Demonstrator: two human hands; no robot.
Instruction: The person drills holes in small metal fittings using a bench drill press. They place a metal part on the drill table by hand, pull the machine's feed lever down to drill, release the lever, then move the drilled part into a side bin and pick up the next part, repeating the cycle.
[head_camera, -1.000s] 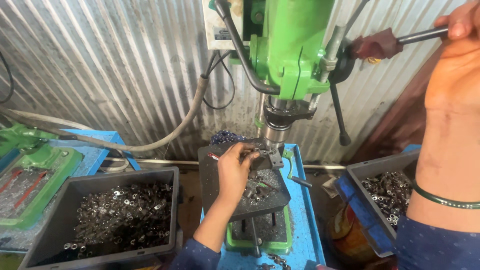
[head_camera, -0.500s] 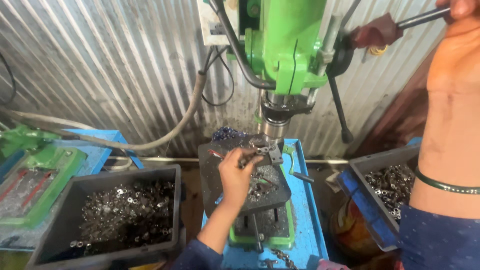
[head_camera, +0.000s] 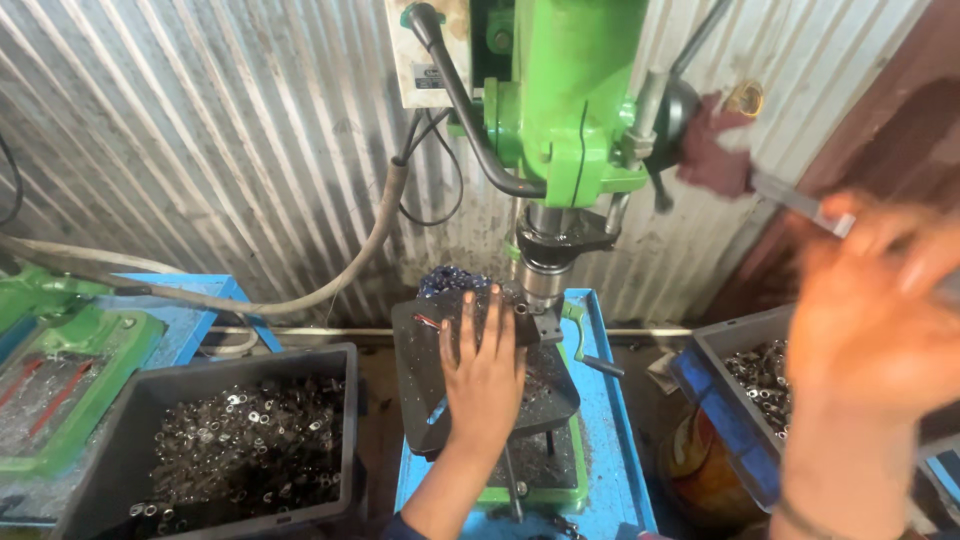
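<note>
My left hand (head_camera: 485, 375) lies flat on the dark drill table (head_camera: 420, 360), fingers spread, the fingertips close to a small metal part (head_camera: 545, 322) clamped under the spindle (head_camera: 545, 270). Above it rises the green drill press head (head_camera: 570, 90). My right hand (head_camera: 870, 330) is blurred in the right foreground with its fingers apart. Its fingertips are at the end of the feed lever (head_camera: 790, 195), which slants down to the right and has a dark red wrap near the hub. I cannot make out a grip on the lever.
A grey bin (head_camera: 345, 420) of small metal rings stands at the lower left, and another bin (head_camera: 720, 350) of them at the right. The press stands on a blue base (head_camera: 610, 430). A green machine (head_camera: 70, 370) sits far left. A thick hose (head_camera: 330, 285) hangs before the corrugated wall.
My right hand has dropped from the raised lever end to the lower right and loosened, and the lever has swung down. My left hand has flattened on the table. The view has moved closer.
</note>
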